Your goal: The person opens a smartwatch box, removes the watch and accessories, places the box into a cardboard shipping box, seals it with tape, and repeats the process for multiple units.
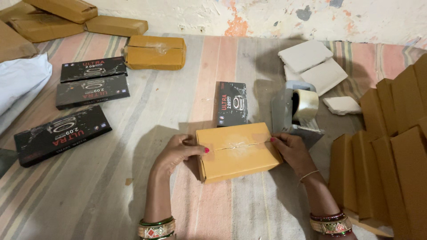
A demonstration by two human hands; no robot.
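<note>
A small tan cardboard box (238, 151) lies on the striped mat in front of me, with clear tape running along its top seam. My left hand (178, 151) presses against the box's left side, thumb on the top near the seam. My right hand (291, 149) grips the box's right end, fingertips at the tape. Just behind the box lies a black product box (231, 103). A grey tape dispenser (296, 109) with a roll of clear tape stands right of that, close to my right hand.
Three more black product boxes (91, 91) lie at the left beside a white bag (20, 80). Sealed tan boxes (155, 52) sit at the back left. White foam blocks (311, 62) lie at the back right. Flat tan cartons (391, 155) stand stacked at the right.
</note>
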